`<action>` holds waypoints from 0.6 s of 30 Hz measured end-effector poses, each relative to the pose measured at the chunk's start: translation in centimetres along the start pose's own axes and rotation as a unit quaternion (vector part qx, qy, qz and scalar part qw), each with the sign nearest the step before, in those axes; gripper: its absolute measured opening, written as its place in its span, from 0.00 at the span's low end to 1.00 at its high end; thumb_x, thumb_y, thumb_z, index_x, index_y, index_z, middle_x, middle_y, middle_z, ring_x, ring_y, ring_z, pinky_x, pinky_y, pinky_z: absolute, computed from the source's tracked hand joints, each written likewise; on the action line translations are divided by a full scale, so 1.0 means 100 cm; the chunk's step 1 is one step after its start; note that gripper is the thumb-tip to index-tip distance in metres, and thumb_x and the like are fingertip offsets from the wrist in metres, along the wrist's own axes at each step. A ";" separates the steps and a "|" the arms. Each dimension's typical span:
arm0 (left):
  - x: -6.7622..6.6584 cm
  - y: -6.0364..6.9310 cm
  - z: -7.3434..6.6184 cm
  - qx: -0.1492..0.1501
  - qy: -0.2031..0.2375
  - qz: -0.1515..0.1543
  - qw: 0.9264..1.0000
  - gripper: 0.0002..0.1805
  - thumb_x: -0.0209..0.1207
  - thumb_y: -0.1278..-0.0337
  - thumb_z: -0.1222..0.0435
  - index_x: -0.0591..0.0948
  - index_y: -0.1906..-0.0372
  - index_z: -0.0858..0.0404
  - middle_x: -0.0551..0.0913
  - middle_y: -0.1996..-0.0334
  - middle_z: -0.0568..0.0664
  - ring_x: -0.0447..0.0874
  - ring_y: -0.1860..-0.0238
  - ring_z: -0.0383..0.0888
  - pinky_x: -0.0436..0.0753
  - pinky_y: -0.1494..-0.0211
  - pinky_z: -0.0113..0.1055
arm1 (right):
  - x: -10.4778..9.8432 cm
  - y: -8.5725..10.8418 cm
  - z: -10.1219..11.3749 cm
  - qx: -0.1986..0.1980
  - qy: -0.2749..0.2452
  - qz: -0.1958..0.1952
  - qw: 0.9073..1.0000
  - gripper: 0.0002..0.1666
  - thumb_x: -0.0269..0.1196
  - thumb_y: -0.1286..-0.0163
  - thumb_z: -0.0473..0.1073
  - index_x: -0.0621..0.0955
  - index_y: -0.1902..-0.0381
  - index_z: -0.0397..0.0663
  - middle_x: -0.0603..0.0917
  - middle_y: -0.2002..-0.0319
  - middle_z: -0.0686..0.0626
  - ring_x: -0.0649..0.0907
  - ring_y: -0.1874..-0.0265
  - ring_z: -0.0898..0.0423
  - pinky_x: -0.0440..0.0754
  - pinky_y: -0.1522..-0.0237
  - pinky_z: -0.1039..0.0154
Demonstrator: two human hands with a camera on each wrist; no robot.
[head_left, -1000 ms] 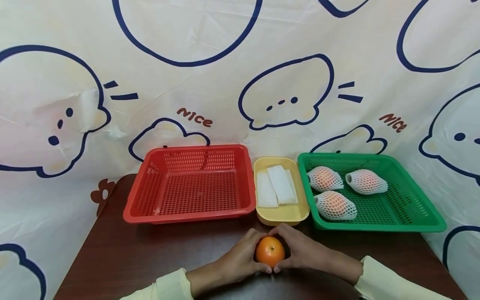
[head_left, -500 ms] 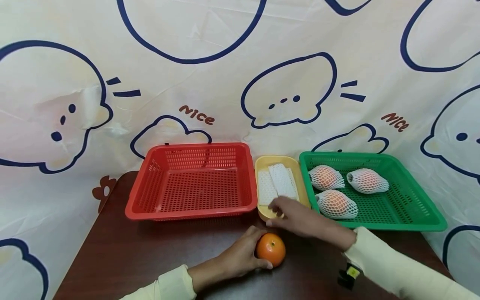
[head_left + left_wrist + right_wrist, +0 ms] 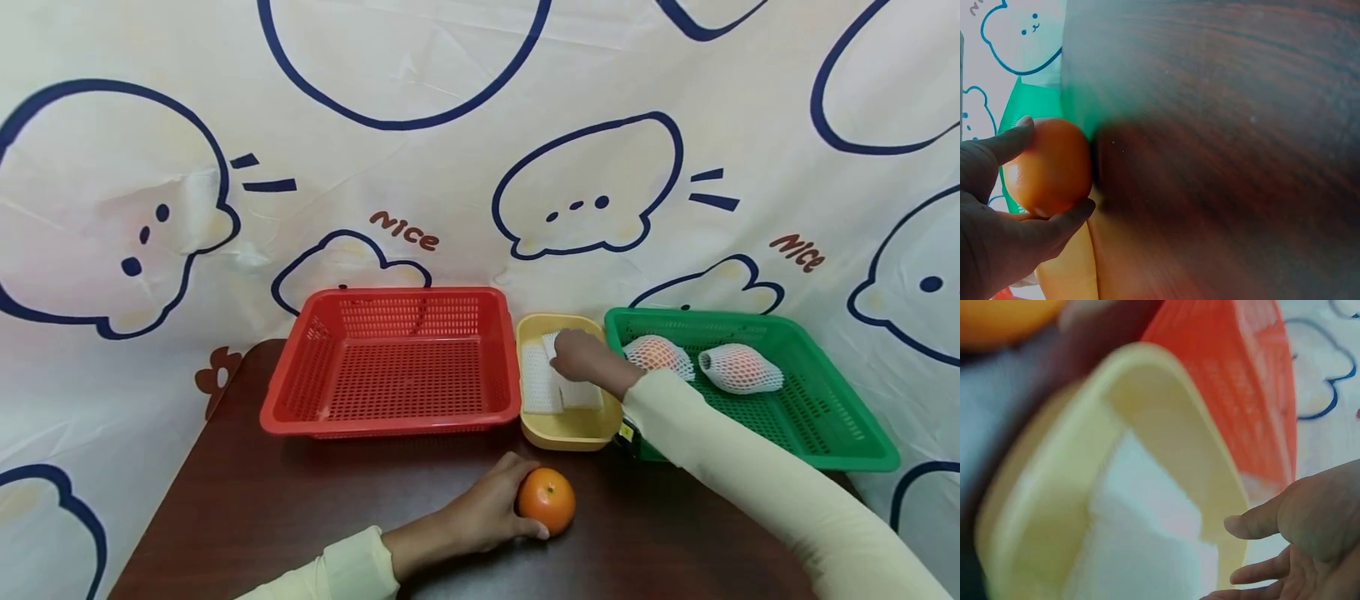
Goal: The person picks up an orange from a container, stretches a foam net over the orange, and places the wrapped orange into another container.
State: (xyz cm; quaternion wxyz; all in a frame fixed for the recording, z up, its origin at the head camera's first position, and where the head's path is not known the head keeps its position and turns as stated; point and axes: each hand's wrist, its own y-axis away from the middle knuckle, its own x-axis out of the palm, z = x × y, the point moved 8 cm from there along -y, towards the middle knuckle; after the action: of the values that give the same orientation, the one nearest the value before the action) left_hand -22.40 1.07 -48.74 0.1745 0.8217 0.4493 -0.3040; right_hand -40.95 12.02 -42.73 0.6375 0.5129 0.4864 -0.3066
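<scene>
My left hand [image 3: 491, 508] holds an orange [image 3: 547, 501] on the brown table, its thumb and fingers curled around the fruit's near side. In the left wrist view the thumb and fingertips press on opposite sides of the orange [image 3: 1050, 167]. My right hand [image 3: 588, 360] reaches over the yellow tray [image 3: 570, 435], above white foam net sleeves [image 3: 542, 385]. From the right wrist, this hand [image 3: 1316, 531] shows its thumb and fingers apart at the tray's rim, nothing between them. Some sleeves are hidden under the hand in the head view.
To the left of the tray stands a red basket [image 3: 408, 379]. On its right, a green basket [image 3: 832, 404] holds net-wrapped fruits [image 3: 741, 368], partly covered by my right sleeve [image 3: 720, 442]. Behind is a printed cloth [image 3: 450, 183].
My right hand has let go of the orange and moved up and away over the yellow tray. The left hand still holds the orange in place. The right sleeve now covers one wrapped fruit.
</scene>
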 end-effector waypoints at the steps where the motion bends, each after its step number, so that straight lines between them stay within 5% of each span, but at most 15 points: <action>1: 0.000 0.000 0.000 -0.001 -0.001 0.001 1.000 0.47 0.80 0.55 0.55 0.72 0.31 0.69 0.77 0.44 0.50 0.79 0.43 0.41 0.79 0.35 0.37 | -0.001 -0.005 -0.003 0.010 0.003 0.002 1.000 0.13 0.57 0.24 0.42 0.82 0.63 0.37 0.83 0.64 0.42 0.79 0.68 0.50 0.79 0.63 0.58; 6: 0.001 -0.001 0.000 -0.008 -0.008 0.005 1.000 0.48 0.80 0.56 0.54 0.72 0.31 0.69 0.77 0.43 0.50 0.79 0.43 0.42 0.79 0.33 0.38 | -0.003 -0.028 -0.010 0.022 0.006 0.017 1.000 0.14 0.51 0.25 0.34 0.77 0.72 0.41 0.74 0.74 0.47 0.70 0.74 0.54 0.68 0.70 0.64; 11: 0.001 -0.001 -0.002 -0.002 -0.010 0.004 1.000 0.47 0.80 0.56 0.55 0.73 0.31 0.69 0.77 0.44 0.50 0.79 0.44 0.41 0.80 0.35 0.37 | 0.001 -0.038 -0.025 0.056 -0.070 0.051 0.995 0.13 0.49 0.25 0.34 0.81 0.56 0.35 0.77 0.62 0.44 0.71 0.64 0.51 0.72 0.57 0.61; 14: 0.001 0.000 -0.003 0.003 -0.009 0.005 1.000 0.47 0.80 0.56 0.55 0.73 0.31 0.68 0.77 0.45 0.49 0.79 0.45 0.40 0.80 0.36 0.36 | 0.005 -0.039 -0.035 0.100 -0.170 0.069 0.978 0.18 0.48 0.26 0.33 0.79 0.46 0.33 0.76 0.52 0.41 0.71 0.56 0.49 0.71 0.51 0.59; 18: 0.001 0.000 -0.001 -0.003 -0.006 0.008 1.000 0.47 0.80 0.56 0.55 0.72 0.31 0.69 0.77 0.45 0.50 0.80 0.44 0.41 0.80 0.35 0.37 | 0.011 -0.043 -0.041 0.141 -0.236 0.081 0.958 0.18 0.48 0.27 0.31 0.77 0.44 0.34 0.73 0.51 0.39 0.71 0.59 0.48 0.70 0.60 0.61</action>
State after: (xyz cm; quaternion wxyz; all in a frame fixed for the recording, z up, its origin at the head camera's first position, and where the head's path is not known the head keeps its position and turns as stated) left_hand -22.34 1.20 -48.67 0.1814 0.8229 0.4430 -0.3062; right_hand -45.59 14.82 -45.31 0.6781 0.5485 0.2301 -0.4318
